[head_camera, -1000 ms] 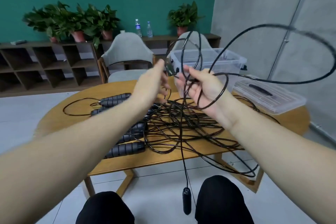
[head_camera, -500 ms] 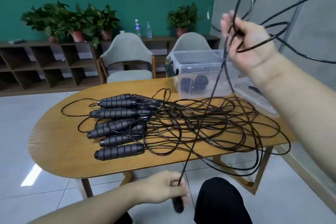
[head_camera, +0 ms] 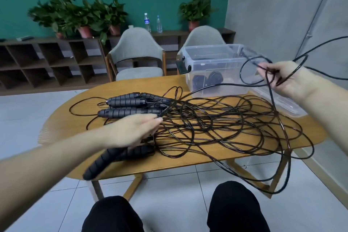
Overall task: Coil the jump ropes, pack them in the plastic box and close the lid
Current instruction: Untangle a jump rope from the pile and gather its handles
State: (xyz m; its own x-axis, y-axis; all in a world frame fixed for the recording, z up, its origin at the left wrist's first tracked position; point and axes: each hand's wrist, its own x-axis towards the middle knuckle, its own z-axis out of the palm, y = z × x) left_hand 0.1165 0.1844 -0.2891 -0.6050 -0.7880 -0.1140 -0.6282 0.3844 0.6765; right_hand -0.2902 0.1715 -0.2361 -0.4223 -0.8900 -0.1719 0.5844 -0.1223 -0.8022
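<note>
Table (head_camera: 62,128): oval wooden top carrying the tangle, the box and the lid
Rope pile (head_camera: 207,118): loose black cords cover the middle and right of the top; some loops hang over the near right edge
Plastic box (head_camera: 212,66): clear, open, at the far right of the table; dark coiled ropes lie inside
Lid (head_camera: 282,103): off, flat on the table right of the box, partly behind the right forearm
Handles (head_camera: 124,102): several ribbed grips lie side by side, long axes running left to right, on the left of the pile
Right hand (head_camera: 282,79): raised near the box, fingers curled round gathered loops of cord
Left hand (head_camera: 131,130): low over the near handles, fingers extended, a cord at the fingertips; nearer the pile than the right
Near handle (head_camera: 98,164): juts toward the near left under the left forearm; held or lying free, cannot tell
Key relation: the cord runs from the raised loops leftward and down to the left fingertips
Unclear: left hand blurred; which handle belongs to the held cord is lost in the tangle
</note>
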